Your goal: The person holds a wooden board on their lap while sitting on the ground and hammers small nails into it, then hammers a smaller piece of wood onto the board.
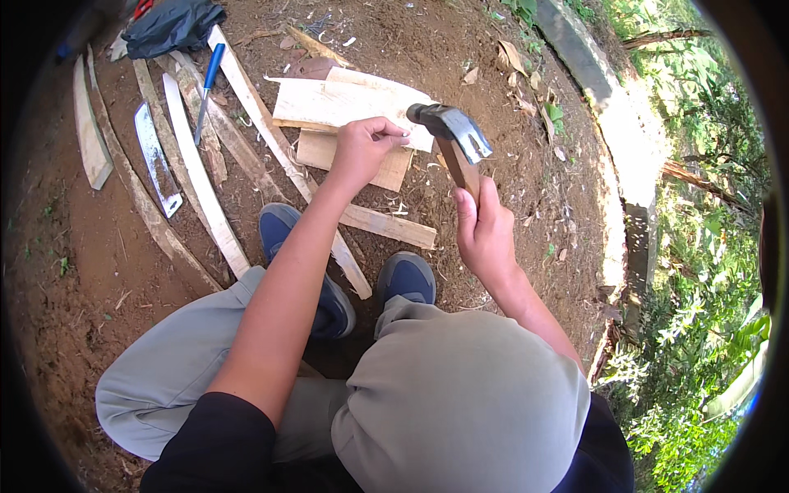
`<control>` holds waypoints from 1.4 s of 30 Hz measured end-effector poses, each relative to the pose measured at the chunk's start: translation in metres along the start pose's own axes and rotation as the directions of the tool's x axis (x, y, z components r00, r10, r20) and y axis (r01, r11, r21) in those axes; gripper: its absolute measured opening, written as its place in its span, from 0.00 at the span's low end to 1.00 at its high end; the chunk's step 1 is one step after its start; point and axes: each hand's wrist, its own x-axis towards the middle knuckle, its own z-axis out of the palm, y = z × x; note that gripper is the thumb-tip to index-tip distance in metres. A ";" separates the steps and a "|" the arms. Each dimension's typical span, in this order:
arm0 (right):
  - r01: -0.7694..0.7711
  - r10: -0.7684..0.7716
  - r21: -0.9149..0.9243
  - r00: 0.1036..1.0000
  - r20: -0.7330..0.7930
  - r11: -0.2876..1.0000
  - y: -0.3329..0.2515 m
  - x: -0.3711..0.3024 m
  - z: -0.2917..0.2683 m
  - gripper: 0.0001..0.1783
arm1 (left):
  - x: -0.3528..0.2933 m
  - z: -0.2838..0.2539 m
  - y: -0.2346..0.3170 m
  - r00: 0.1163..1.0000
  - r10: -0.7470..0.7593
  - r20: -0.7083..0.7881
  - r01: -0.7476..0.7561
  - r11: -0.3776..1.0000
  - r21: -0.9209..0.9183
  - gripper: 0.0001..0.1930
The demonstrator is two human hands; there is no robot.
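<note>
My right hand [491, 234] is closed around the wooden handle of a claw hammer [460, 130]. The hammer's head is raised near the right end of a pale wooden board [333, 103]. Over that same end, my left hand [362, 152] pinches what looks like a small nail [405, 133] between thumb and forefinger; it barely shows past the fingertips. The board lies on top of a shorter wood piece [390, 168], which sticks out on the near side.
Long wood strips [197, 168] lie on the dirt to the left, with a blue-handled tool [212, 70] and a flat metal blade [154, 156] among them. A black plastic bag [174, 29] sits at far left. A concrete edge [579, 57] and plants border the right.
</note>
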 end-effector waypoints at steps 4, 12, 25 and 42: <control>-0.042 0.046 -0.075 0.997 0.065 0.996 0.013 0.007 0.005 0.15 | -0.001 -0.002 -0.001 0.997 -0.079 0.018 0.075 0.980 0.183 0.03; -0.226 0.238 0.237 0.971 -0.022 0.945 0.015 0.012 0.007 0.19 | -0.002 -0.007 0.005 0.989 -0.122 0.082 0.118 0.991 0.056 0.04; -0.235 0.285 0.314 0.950 -0.126 0.920 0.050 0.121 0.044 0.27 | -0.001 -0.011 0.012 0.994 -0.074 0.086 0.058 0.984 0.167 0.06; -0.340 0.358 0.322 0.934 0.004 0.884 0.042 0.122 0.067 0.29 | -0.020 -0.103 -0.006 0.917 -0.152 -0.369 0.273 0.914 0.301 0.18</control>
